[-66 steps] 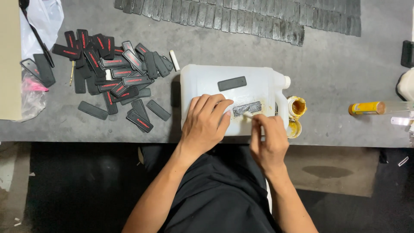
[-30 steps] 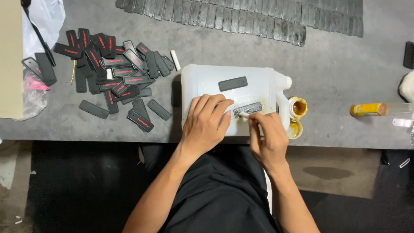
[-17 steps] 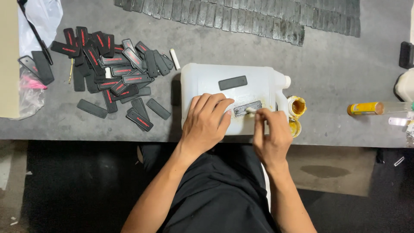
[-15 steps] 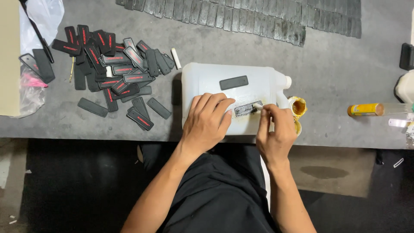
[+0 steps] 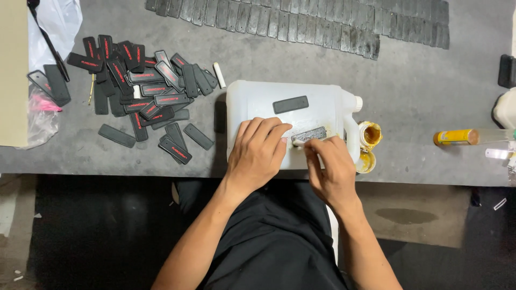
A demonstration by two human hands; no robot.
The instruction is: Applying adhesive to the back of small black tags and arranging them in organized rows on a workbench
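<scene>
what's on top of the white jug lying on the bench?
On the white jug lie a black tab and a grey glue-smeared tab. The left hand pins that tab; the right hand works a small tool on it. The tool's tip is hidden.

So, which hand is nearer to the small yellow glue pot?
Right. The right hand lies just left of the glue pot; the left hand rests farther left on the white jug.
</scene>
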